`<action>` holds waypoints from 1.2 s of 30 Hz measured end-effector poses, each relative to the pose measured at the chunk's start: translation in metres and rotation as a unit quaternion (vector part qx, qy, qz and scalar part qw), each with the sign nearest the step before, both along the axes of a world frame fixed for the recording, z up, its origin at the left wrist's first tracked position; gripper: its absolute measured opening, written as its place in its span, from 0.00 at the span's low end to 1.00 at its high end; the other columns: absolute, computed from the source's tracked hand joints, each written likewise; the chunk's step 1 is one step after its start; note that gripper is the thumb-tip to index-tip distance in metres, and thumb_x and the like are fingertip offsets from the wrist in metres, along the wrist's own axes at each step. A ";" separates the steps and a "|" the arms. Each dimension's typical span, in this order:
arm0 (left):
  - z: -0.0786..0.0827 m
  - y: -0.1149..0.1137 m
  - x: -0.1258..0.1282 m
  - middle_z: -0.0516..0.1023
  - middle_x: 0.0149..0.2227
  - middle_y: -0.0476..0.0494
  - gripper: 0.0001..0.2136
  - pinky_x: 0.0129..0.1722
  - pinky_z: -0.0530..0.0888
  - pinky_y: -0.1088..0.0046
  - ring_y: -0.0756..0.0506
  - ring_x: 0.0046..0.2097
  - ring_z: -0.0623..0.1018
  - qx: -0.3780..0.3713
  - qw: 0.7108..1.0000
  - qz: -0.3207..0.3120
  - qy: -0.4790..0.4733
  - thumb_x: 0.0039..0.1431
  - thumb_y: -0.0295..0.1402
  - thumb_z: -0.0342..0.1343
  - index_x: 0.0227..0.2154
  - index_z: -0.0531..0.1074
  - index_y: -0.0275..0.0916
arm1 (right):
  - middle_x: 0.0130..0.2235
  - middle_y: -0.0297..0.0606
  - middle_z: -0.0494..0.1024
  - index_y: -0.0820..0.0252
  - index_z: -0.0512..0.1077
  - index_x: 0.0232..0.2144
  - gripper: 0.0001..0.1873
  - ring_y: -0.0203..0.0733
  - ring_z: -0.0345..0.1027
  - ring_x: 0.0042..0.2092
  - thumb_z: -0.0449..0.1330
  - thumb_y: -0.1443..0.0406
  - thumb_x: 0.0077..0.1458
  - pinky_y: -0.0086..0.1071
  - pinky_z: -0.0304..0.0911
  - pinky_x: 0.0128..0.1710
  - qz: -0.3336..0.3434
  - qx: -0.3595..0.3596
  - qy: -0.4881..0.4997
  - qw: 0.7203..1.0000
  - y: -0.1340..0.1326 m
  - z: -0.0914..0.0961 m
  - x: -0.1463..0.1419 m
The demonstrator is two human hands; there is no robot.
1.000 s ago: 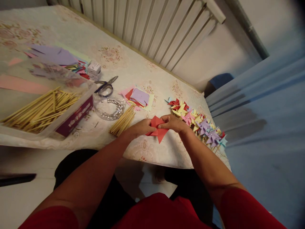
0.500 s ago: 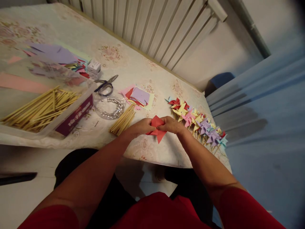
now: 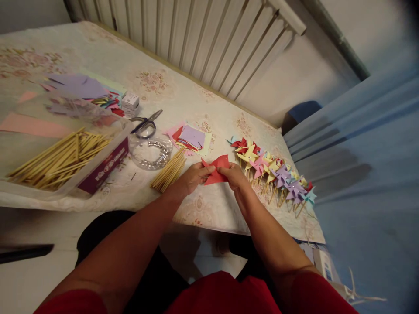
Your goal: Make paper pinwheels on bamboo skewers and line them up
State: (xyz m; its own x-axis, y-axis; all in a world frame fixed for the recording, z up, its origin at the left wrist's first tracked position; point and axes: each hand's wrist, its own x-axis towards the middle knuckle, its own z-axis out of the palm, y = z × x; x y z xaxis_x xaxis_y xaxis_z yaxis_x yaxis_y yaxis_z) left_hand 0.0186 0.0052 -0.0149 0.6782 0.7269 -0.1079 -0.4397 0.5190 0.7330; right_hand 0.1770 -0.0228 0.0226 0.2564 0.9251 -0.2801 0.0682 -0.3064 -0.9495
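Observation:
A red paper piece (image 3: 217, 170), partly folded, is held above the table between both hands. My left hand (image 3: 193, 176) pinches its left side and my right hand (image 3: 235, 176) pinches its right side. Just left of the hands lies a small bundle of wooden sticks (image 3: 169, 169). To the right a row of finished paper pinwheels (image 3: 274, 175) in red, yellow, pink, purple and blue lies on the table.
A stack of small coloured paper squares (image 3: 190, 137) lies beyond the hands. A clear round dish (image 3: 149, 152), scissors (image 3: 146, 123), a box of sticks (image 3: 62, 158) and coloured sheets (image 3: 77, 85) sit to the left. A radiator (image 3: 209, 43) stands behind the patterned table (image 3: 183, 93).
The red paper has been turned and lifted slightly between the hands, its lower point no longer hanging down. The camera view shifted a little.

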 end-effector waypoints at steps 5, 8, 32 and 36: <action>-0.008 -0.002 0.006 0.80 0.31 0.44 0.16 0.36 0.73 0.69 0.46 0.32 0.78 -0.006 0.997 0.071 0.021 0.44 0.36 0.67 0.37 0.76 0.34 | 0.25 0.33 0.79 0.61 0.75 0.26 0.10 0.37 0.70 0.27 0.66 0.62 0.36 0.31 0.66 0.32 -0.044 0.019 0.026 0.999 -0.001 -0.012 -0.018; -0.010 -0.002 0.006 0.80 0.28 0.44 0.16 0.33 0.72 0.70 0.45 0.31 0.78 -0.012 0.994 0.094 0.056 0.44 0.37 0.67 0.35 0.76 0.34 | 0.25 0.32 0.78 0.60 0.75 0.26 0.10 0.37 0.69 0.26 0.65 0.62 0.37 0.30 0.65 0.31 -0.067 0.029 0.034 0.997 -0.001 -0.017 -0.024; 0.005 0.002 -0.002 0.76 0.21 0.47 0.15 0.30 0.70 0.71 0.46 0.27 0.75 0.006 0.991 0.094 0.092 0.43 0.38 0.67 0.31 0.77 0.32 | 0.24 0.30 0.76 0.59 0.73 0.30 0.16 0.34 0.66 0.24 0.69 0.61 0.35 0.29 0.63 0.27 -0.071 0.063 0.016 0.995 -0.021 -0.012 -0.005; 0.005 0.001 -0.003 0.77 0.22 0.47 0.15 0.31 0.70 0.72 0.47 0.28 0.76 -0.001 0.992 0.091 0.085 0.43 0.36 0.67 0.33 0.77 0.31 | 0.25 0.29 0.76 0.59 0.73 0.33 0.17 0.35 0.67 0.26 0.68 0.62 0.37 0.31 0.64 0.30 -0.086 0.105 -0.050 0.990 -0.031 -0.013 -0.004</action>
